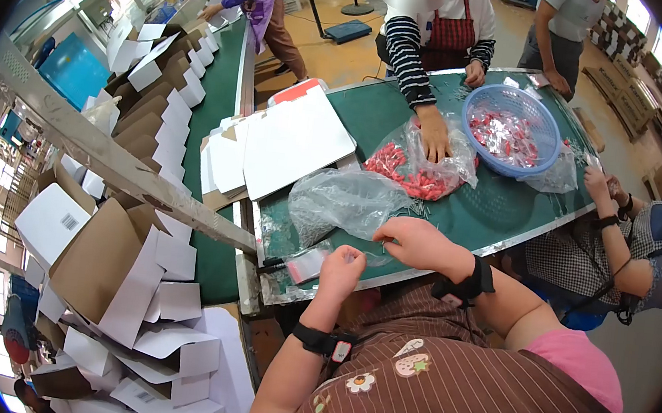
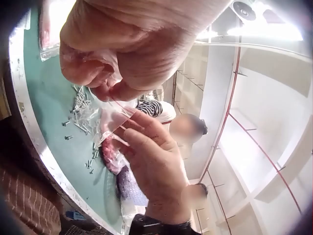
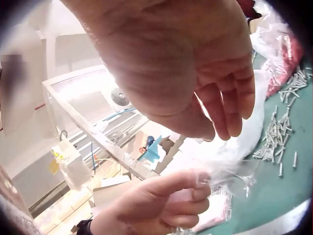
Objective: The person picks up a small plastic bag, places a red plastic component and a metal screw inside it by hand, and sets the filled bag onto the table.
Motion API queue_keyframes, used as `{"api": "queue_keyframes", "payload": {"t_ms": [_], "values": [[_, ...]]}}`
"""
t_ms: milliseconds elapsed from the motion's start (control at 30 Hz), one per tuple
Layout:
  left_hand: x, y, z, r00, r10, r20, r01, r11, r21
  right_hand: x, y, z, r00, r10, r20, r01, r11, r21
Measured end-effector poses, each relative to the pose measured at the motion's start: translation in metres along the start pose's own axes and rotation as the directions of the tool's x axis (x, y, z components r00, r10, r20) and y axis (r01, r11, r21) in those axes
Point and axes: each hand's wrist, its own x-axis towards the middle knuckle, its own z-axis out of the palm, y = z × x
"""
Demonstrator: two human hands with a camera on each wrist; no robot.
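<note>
My left hand [image 1: 343, 272] pinches a small clear bag [image 3: 234, 177] between thumb and curled fingers; a few screws show in the bag in the right wrist view. My right hand [image 1: 423, 247] is held just beside it, fingers spread and bent a little, with nothing plainly gripped. In the left wrist view the right fingertips are close to the film; whether they touch it I cannot tell. Loose screws [image 3: 276, 137] lie on the green table beyond the hands. A large clear bag [image 1: 352, 201] lies just past them, and a small flat packet [image 1: 307, 267] is left of my left hand.
Across the table a person's hand [image 1: 433, 137] rests on a bag of red pieces [image 1: 422, 185]. A blue basket [image 1: 553, 125] of red packets stands at the right. White cards [image 1: 297, 142] are stacked at the left, beside rows of open boxes [image 1: 99, 263].
</note>
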Motion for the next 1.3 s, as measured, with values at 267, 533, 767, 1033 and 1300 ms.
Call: {"api": "queue_keyframes", "payload": {"t_ms": [267,533,767,1033,1300], "values": [[-0.006,0.012,-0.008,0.962,-0.177,0.209,0.257,0.848,-0.464,-0.009,0.03,0.013,0.934,0.221,0.281,-0.325,0.852,0.411],[-0.011,-0.006,-0.019,0.956,-0.208,0.208,0.292,0.762,-0.579,0.001,0.056,-0.025,0.943,0.311,-0.116,-0.296,0.947,0.125],[-0.006,-0.031,-0.016,0.957,-0.246,0.151,0.287,0.746,-0.601,0.012,0.1,-0.033,0.868,0.156,-0.471,-0.275,0.942,-0.194],[-0.002,-0.052,-0.011,0.951,-0.274,0.141,0.301,0.73,-0.614,0.022,0.115,-0.037,0.844,0.046,-0.534,-0.316,0.847,-0.428],[-0.002,-0.052,-0.012,0.958,-0.25,0.144,0.285,0.75,-0.596,0.066,0.158,-0.041,0.863,0.441,-0.245,-0.504,0.746,-0.435]]}}
